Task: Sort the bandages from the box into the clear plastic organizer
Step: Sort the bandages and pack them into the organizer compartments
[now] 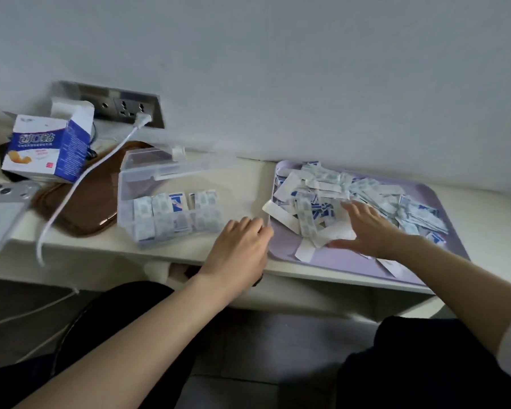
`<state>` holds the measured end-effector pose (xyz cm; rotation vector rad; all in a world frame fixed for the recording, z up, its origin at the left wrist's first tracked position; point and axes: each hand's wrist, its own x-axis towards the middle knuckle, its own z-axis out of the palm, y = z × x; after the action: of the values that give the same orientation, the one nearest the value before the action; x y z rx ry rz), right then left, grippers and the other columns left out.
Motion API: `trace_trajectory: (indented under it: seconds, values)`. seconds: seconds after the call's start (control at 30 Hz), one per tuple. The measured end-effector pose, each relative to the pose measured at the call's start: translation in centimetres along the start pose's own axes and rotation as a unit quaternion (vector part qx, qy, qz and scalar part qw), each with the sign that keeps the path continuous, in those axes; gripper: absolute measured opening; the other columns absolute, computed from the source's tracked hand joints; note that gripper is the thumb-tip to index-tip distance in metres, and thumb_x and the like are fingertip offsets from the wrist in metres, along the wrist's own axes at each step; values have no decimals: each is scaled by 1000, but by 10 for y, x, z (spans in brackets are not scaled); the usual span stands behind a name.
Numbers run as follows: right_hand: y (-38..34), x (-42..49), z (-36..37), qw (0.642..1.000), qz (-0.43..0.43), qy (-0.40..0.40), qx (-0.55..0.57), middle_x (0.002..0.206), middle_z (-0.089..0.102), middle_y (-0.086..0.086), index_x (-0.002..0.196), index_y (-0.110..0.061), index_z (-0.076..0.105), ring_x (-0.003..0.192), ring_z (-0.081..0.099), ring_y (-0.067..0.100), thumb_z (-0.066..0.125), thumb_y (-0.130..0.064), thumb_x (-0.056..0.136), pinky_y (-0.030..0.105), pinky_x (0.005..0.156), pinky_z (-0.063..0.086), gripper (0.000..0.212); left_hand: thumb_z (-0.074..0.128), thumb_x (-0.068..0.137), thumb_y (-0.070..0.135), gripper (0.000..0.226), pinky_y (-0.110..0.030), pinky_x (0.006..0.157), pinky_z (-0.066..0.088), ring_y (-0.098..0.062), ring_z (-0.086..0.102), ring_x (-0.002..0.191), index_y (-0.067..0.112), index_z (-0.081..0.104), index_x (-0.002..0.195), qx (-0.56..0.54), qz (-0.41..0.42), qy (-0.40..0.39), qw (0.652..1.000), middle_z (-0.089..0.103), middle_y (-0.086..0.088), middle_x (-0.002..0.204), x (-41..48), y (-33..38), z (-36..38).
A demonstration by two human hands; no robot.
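- Midway through the sorting, judging by the loose heap of bandages (366, 190) left on the purple tray (286, 246) at the right of the bench (242, 178).
- Right hand (366, 228) laid flat on the heap, fingers (351, 206) straight and spread, released, grasping nothing.
- Left hand (239, 246) down on the bench just beside the tray's left rim, fingers (257, 227) loosely curled and relaxed, nothing seen in them.
- Best done by fanning the heap out first, then pinching wrappers of one kind, squaring them into a small stack and standing it upright in a free compartment.
- Clear plastic organizer (124, 184) just left of the left hand, lid raised at the back, front compartments holding upright wrappers.
- Worth keeping the long white strips apart from the small blue-printed wrappers: thin paper, likely to slide and cling together.
- Opened box (48, 149) at far left, well apart from the tray, contents not visible.
- Pale bench against a plain grey-white wall (307, 69), with a brown tray (86, 211), a phone (3, 202) and a white cable (71, 190) plugged into a wall socket (130, 109).
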<state>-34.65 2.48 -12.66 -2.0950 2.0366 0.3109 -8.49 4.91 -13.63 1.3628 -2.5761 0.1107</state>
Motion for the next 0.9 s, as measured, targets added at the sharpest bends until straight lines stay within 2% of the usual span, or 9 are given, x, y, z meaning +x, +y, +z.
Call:
trace_trajectory:
  seconds: [0.07,0.17,0.27,0.37,0.5,0.57,0.7,0.8,0.9]
  values:
    - [7,2,-1,999,-7,-16,48,154,20,7,148,-16,10,138,26,27,59,-69,70,43,111,28,107,55,73,15,16,-35,69,46,-29,60,80,13,62,87,-36,-2,-29,999,61,-7,85,15,14,7]
    - [15,6,-1,997,-30,-6,66,151,27,4,148,-17,14,135,32,23,60,-65,73,38,108,31,100,42,92,32,31,-34,95,35,-26,47,115,15,52,117,-49,-26,-100,993,53,-6,119,34,28,20]
    - [23,11,-2,998,-44,29,46,148,32,6,147,-16,18,132,37,25,57,-55,82,39,105,34,85,39,96,38,41,-32,105,26,-24,36,127,18,42,131,-59,-36,-135,988,42,-6,135,46,40,31]
    - [23,15,-7,996,-54,59,28,140,44,7,142,-15,28,123,47,26,53,-48,88,37,93,42,68,38,96,37,46,-35,111,20,-28,32,129,19,35,138,-57,-31,-144,988,36,-7,142,53,47,39]
    - [21,21,-10,996,-39,80,-2,119,60,14,124,-9,49,104,58,33,52,-31,93,34,76,41,39,39,96,35,43,-37,107,26,-29,34,125,21,38,137,-71,-48,-145,986,38,-5,139,59,51,41]
    - [21,23,-11,996,-29,80,10,115,60,15,122,-8,51,102,58,34,53,-32,93,33,74,41,37,38,96,34,41,-36,107,27,-29,34,124,22,39,136,-76,-53,-145,985,39,-5,138,60,51,40]
    - [21,20,-17,998,-30,30,52,120,58,12,129,-11,49,109,54,31,64,-45,84,31,78,38,59,36,98,33,43,-34,108,23,-28,33,124,22,35,139,-70,-50,-151,985,37,-4,140,61,51,37]
    - [18,18,-19,998,-36,42,27,119,59,14,127,-9,51,107,55,31,58,-32,90,32,81,41,44,36,98,32,44,-34,109,21,-29,32,124,22,33,140,-66,-49,-159,984,36,-4,140,62,52,34]
    - [16,16,-19,997,-42,61,13,112,61,15,117,-6,57,102,57,31,50,-21,94,28,71,36,28,37,97,30,44,-35,110,21,-29,31,125,22,33,141,-73,-53,-170,981,35,-4,141,61,52,31]
